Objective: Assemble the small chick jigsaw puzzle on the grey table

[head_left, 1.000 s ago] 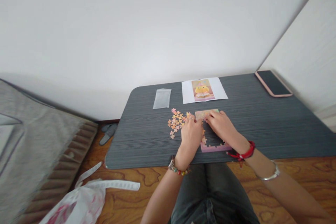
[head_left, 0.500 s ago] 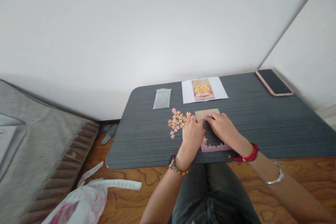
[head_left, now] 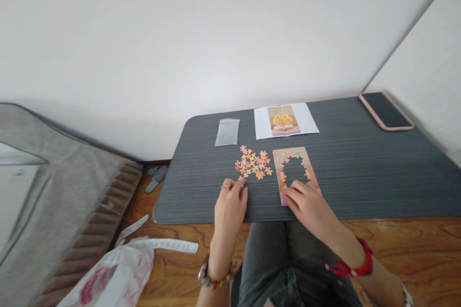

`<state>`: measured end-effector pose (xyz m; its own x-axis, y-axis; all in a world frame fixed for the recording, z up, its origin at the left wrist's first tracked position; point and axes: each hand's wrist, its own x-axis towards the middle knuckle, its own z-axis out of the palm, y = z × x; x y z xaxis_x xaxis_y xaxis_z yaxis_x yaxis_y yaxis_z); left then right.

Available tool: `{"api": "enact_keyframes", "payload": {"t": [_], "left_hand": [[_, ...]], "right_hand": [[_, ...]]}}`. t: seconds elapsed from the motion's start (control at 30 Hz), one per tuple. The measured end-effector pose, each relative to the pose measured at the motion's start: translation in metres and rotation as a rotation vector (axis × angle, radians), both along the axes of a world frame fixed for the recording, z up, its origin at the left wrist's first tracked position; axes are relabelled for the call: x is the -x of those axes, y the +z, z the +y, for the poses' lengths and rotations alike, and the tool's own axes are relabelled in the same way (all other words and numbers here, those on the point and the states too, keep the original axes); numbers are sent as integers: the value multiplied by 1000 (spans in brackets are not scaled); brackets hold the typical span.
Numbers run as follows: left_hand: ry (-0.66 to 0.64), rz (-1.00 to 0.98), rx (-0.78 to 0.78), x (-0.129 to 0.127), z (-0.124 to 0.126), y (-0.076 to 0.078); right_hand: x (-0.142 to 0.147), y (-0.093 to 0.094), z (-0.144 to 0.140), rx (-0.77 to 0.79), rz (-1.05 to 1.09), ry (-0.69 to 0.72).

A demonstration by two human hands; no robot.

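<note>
Head view, looking down past dark trousers (head_left: 288, 259) at the near edge of the dark striped table (head_left: 360, 187). Left hand (head_left: 230, 206) rests at that near edge, fingers loosely curled with the tips at a stray puzzle piece (head_left: 240, 180); whether thumb and forefinger actually pinch that piece is too small to tell. A ring shows on one finger and a beaded bracelet (head_left: 212, 280) circles the wrist. Right hand (head_left: 308, 204) lies flat, fingers spread and pressed on the bottom border of the puzzle frame (head_left: 293, 170), holding nothing between them; a red cord (head_left: 355, 268) wraps that wrist. That puzzle frame sits just in front of the person, a pink rectangle with its border filled and an open hole in the middle showing bare table. Just left of it, near but apart, a scatter of loose pieces (head_left: 254, 163) in orange and pink. Farther back, a clear plastic bag (head_left: 227, 131) lies flat, and beside it a white sheet with the reference picture (head_left: 284, 121) of a yellow figure. Off at the far right corner, a phone (head_left: 386, 112) in a pink case, screen dark. Down on the wooden floor to the left, a white plastic bag (head_left: 115, 273), and a slipper (head_left: 157, 177) under the table's edge.
</note>
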<state>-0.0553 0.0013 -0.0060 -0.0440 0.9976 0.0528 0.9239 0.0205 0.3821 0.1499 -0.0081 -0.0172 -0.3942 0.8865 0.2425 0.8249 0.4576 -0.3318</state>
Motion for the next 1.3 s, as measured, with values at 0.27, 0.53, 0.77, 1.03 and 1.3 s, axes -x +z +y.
{"api": "enact_keyframes", "payload": {"t": [0.27, 0.53, 0.77, 1.03, 1.3], "left_hand": [[81, -45, 21, 12, -12, -3], [111, -40, 33, 13, -7, -5], [94, -59, 12, 10, 6, -3], [-8, 67, -16, 21, 56, 6], [-227, 239, -2, 22, 116, 9]], "right_hand": [[46, -9, 24, -23, -61, -125], [58, -6, 40, 12, -117, -174], [60, -10, 44, -15, -98, -134], [59, -9, 34, -3, -12, -105], [52, -8, 18, -29, 22, -103]]}}
